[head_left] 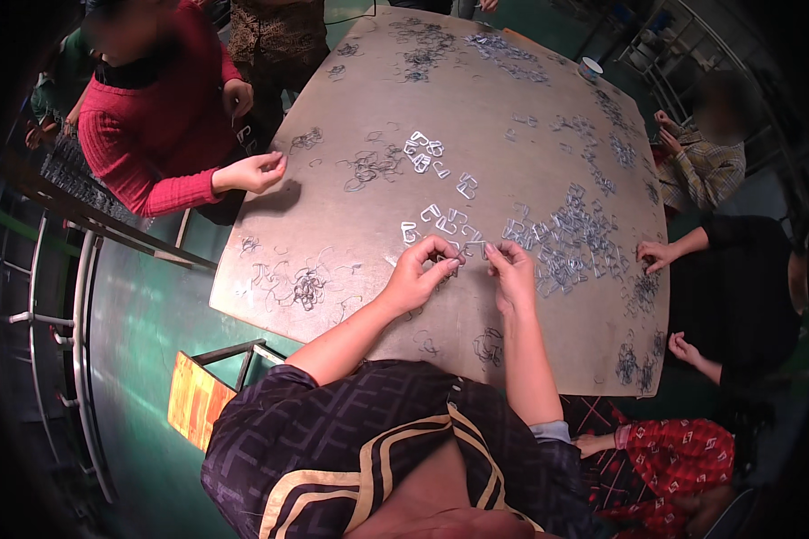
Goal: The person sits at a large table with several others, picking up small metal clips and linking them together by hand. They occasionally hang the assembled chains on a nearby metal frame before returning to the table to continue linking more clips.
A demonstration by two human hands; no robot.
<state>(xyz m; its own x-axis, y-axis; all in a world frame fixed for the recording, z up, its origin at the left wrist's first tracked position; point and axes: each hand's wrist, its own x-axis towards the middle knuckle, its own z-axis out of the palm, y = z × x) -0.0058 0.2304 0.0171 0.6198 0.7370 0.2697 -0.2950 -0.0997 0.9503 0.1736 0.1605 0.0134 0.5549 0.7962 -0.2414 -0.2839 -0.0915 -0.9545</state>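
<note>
Both my hands are raised over the near middle of a large metal-topped table (333, 229). My left hand (420, 277) is closed in a pinch, thumb against forefinger, around a small dark bit of bent wire (459, 258). Close beside it, my right hand (512, 274) pinches a small silvery bent-metal clip (476, 243) that points toward the left fingertips. Just beyond my hands lies a loose group of similar silvery clips (436, 216). A dense heap of clips (566, 238) spreads to the right of my right hand.
Dark wire pieces (307, 286) lie in tangles at the left and near edge. A co-worker in a red sweater (148, 126) reaches in from the left; others' hands (661, 255) rest along the right edge. A white tub (591, 69) stands far right. A wooden-topped stool (200, 400) is at lower left.
</note>
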